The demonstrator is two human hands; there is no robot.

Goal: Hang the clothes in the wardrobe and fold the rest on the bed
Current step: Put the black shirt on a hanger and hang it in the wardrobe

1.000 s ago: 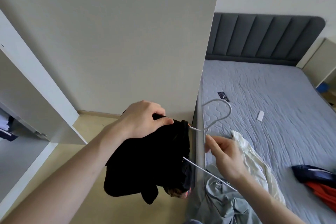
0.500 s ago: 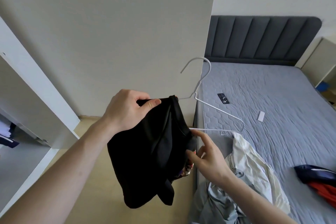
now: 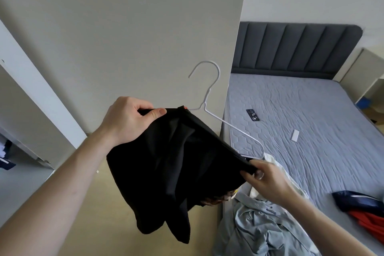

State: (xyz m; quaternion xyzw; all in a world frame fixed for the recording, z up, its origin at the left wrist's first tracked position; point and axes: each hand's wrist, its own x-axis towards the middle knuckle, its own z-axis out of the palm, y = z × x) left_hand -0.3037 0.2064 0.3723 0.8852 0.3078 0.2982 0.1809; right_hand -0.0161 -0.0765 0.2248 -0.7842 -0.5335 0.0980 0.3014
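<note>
So we've got the crumpled black cloth garment (image 3: 166, 168) up in the air by the bed's edge, draped over a thin white wire hanger (image 3: 216, 114) with its hook pointing up. Our left hand (image 3: 128, 120) pinches one top corner, thumb on top. Our right hand (image 3: 268, 178) grips the other end, fingers curled round the fabric. A pale grey-blue shirt (image 3: 255, 233) lies rumpled on the grey quilted mattress (image 3: 311, 120).
</note>
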